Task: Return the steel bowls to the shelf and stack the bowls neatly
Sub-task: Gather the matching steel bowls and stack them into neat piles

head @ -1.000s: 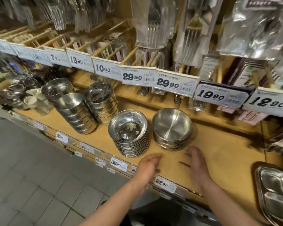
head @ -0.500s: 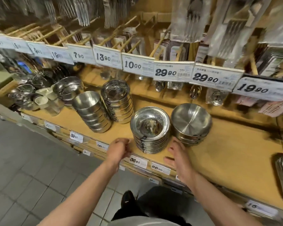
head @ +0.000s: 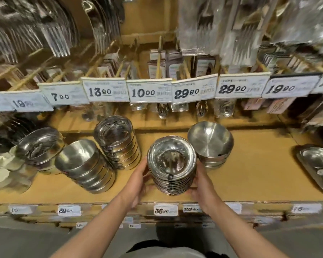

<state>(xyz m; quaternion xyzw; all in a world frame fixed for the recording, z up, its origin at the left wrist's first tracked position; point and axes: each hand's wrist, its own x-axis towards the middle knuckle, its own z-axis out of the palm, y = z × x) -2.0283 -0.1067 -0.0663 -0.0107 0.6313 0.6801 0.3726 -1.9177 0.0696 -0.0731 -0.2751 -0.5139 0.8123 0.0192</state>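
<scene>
A tall stack of shiny wide-rimmed steel bowls (head: pixel 171 164) stands near the front of the wooden shelf (head: pixel 250 179). My left hand (head: pixel 138 180) grips the stack's left side and my right hand (head: pixel 203 185) grips its right side, fingers curled round the lower bowls. Just behind and to the right sits a shorter stack of matte steel bowls (head: pixel 211 142), close to the held stack. The fingertips of both hands are hidden behind the bowls.
To the left stand three other steel stacks: a leaning one (head: pixel 86 164), a tall one (head: pixel 117 140) and one further left (head: pixel 39 146). A steel divided tray (head: pixel 319 164) lies at the right. Price tags (head: pixel 149 91) and hanging cutlery packs overhang the shelf.
Both hands have moved forward from the shelf's front edge and closed round the sides of the wide-rimmed stack. The camera has swung left and closer.
</scene>
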